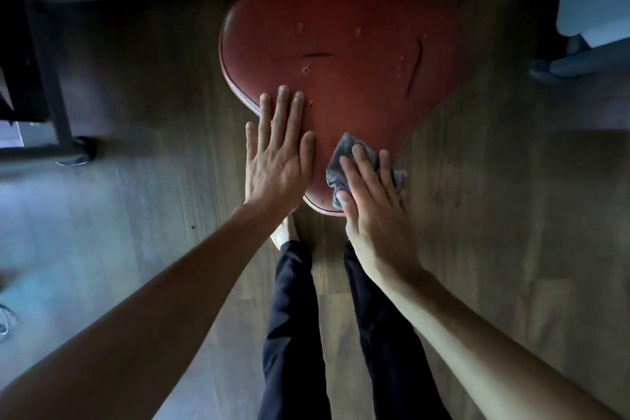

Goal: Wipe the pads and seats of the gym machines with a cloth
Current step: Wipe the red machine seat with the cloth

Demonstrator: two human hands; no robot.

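1. Your left hand (278, 160) lies flat on the red seat (341, 54), grasping nothing.
2. Your right hand (370, 194), fingers straight, presses the grey cloth (342, 153) near the seat's front edge.
3. Cloth: soft, light; keep your palm over its middle.

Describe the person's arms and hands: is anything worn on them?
Nothing is worn. The left hand and right hand have no gloves, and no rings show. The left forearm and right forearm are bare to the picture's edge, without sleeves, watch or bracelet.

red seat (341, 54): worn, cracked vinyl, level | grey cloth (341, 160): crumpled, on seat's near tip
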